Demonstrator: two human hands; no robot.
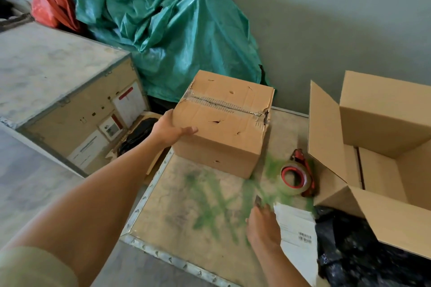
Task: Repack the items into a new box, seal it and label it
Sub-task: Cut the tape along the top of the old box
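A dented, taped-shut cardboard box [224, 123] with holes in it stands at the far side of a wooden crate top [186, 205]. My left hand [170, 130] grips its near left corner, fingers laid along the top edge. To the right stands a new cardboard box [382, 147], its flaps open. A roll of clear tape in a red dispenser [296, 177] lies between the two boxes. My right hand [263, 226] hovers at the crate's near right, fingers curled around a small dark-tipped tool. A white label sheet [298, 235] with barcodes lies just right of that hand.
A larger metal-edged crate [58, 77] stands to the left across a floor gap. A green tarp [168, 23] and orange bag [49, 0] are heaped against the back wall. Black plastic [363, 251] lies under the new box at the lower right. Green paint marks the crate top.
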